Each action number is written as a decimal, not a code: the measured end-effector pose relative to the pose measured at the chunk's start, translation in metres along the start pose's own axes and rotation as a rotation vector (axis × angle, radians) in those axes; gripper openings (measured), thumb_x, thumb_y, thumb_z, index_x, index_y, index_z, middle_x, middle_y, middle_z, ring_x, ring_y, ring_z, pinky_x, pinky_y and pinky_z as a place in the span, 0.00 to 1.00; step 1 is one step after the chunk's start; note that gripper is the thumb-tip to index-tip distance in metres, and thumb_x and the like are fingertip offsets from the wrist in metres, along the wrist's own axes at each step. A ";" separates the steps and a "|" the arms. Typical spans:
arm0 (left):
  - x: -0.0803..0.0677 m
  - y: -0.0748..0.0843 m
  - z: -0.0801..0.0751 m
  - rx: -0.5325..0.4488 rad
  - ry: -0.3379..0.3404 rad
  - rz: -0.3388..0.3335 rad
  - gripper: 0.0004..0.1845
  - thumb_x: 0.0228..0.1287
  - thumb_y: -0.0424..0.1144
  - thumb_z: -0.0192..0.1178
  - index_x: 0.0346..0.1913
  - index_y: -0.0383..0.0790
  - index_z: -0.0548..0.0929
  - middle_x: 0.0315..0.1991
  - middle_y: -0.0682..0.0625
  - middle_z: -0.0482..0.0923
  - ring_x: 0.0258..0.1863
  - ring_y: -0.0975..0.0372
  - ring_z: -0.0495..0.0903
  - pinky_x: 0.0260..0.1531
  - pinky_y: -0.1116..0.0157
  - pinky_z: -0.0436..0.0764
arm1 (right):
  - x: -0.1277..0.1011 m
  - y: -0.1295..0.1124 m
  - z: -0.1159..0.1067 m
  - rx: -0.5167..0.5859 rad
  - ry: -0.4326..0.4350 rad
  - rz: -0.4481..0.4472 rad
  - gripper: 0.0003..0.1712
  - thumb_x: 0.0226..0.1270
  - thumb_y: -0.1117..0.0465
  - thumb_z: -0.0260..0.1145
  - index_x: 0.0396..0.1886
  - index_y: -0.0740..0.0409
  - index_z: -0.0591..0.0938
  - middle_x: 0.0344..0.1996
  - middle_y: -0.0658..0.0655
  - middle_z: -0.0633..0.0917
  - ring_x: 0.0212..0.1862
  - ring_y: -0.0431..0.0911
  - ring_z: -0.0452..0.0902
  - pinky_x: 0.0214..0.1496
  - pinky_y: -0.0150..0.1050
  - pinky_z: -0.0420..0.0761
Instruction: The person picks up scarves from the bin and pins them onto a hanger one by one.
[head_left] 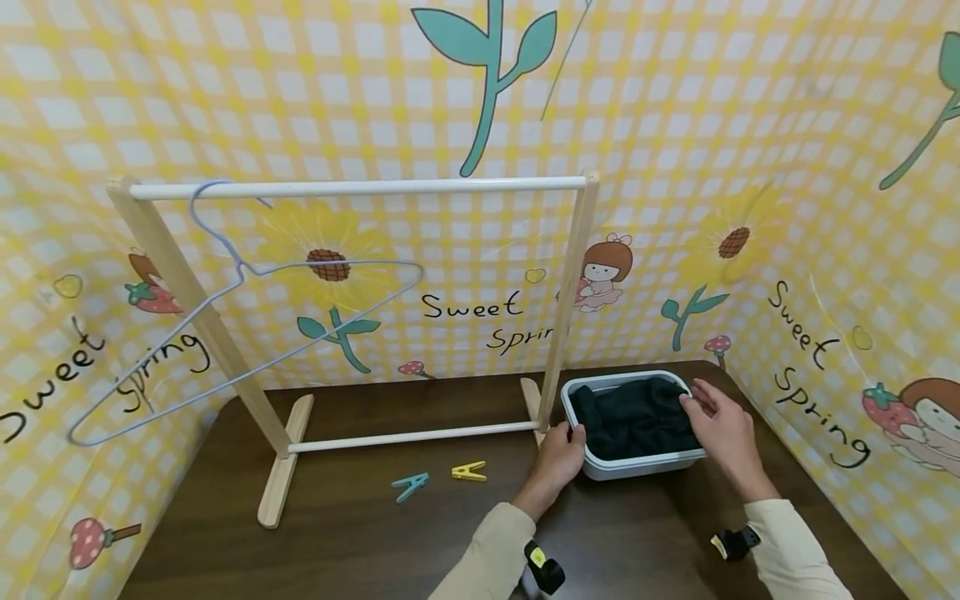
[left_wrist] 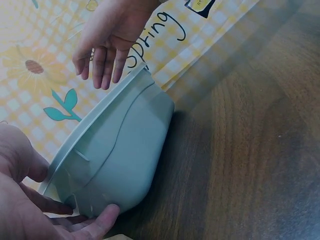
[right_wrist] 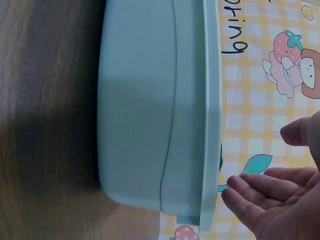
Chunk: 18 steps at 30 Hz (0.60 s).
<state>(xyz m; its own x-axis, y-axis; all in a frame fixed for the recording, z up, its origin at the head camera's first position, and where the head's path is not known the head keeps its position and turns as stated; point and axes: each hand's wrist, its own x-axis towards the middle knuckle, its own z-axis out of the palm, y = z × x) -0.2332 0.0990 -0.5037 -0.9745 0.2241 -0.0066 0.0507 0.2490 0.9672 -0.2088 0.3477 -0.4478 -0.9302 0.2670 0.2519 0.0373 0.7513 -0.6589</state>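
Plastic pegs (head_left: 440, 479): two; hands (head_left: 558, 458): two.

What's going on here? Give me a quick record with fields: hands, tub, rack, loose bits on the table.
left hand: grips the near left corner of the tub
right hand: open, over the tub's right side, fingers at the dark cloth
tub: pale, on the brown table, right of the rack
dark cloth: bunched inside the tub
rack: wooden frame, white rail, one wire hanger on its left part
clothespins: blue clothespin and yellow clothespin, before the rack
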 end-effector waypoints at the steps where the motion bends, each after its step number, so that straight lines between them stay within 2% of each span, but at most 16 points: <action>1: 0.000 0.000 0.000 -0.003 -0.002 0.001 0.16 0.79 0.41 0.49 0.47 0.31 0.83 0.33 0.49 0.78 0.36 0.63 0.75 0.40 0.65 0.76 | 0.001 0.000 0.000 0.002 -0.004 0.008 0.32 0.80 0.48 0.56 0.71 0.67 0.71 0.62 0.69 0.81 0.62 0.64 0.79 0.64 0.60 0.75; 9: 0.000 0.001 -0.003 0.001 -0.007 0.009 0.17 0.80 0.41 0.49 0.49 0.32 0.83 0.37 0.48 0.82 0.38 0.63 0.77 0.42 0.64 0.78 | 0.012 -0.003 0.001 -0.021 -0.061 0.083 0.33 0.80 0.48 0.55 0.69 0.69 0.72 0.60 0.72 0.81 0.64 0.67 0.74 0.65 0.62 0.72; 14: -0.002 0.000 -0.002 0.003 -0.015 0.009 0.16 0.79 0.42 0.49 0.48 0.33 0.83 0.34 0.48 0.80 0.36 0.62 0.75 0.38 0.64 0.77 | 0.015 -0.003 0.004 -0.049 -0.134 0.139 0.36 0.80 0.46 0.53 0.71 0.73 0.69 0.63 0.74 0.77 0.67 0.69 0.70 0.68 0.64 0.70; 18: -0.004 -0.001 -0.003 0.003 -0.007 0.012 0.16 0.79 0.41 0.49 0.47 0.33 0.83 0.34 0.49 0.80 0.36 0.63 0.75 0.38 0.65 0.77 | 0.015 -0.005 0.009 -0.073 -0.164 0.150 0.37 0.79 0.47 0.53 0.69 0.77 0.69 0.63 0.76 0.76 0.66 0.71 0.70 0.67 0.65 0.71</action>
<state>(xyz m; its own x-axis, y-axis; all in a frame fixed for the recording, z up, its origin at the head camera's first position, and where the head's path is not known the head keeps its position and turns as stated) -0.2302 0.0950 -0.5035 -0.9722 0.2339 0.0034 0.0634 0.2494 0.9663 -0.2264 0.3421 -0.4471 -0.9589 0.2819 0.0325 0.2005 0.7539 -0.6256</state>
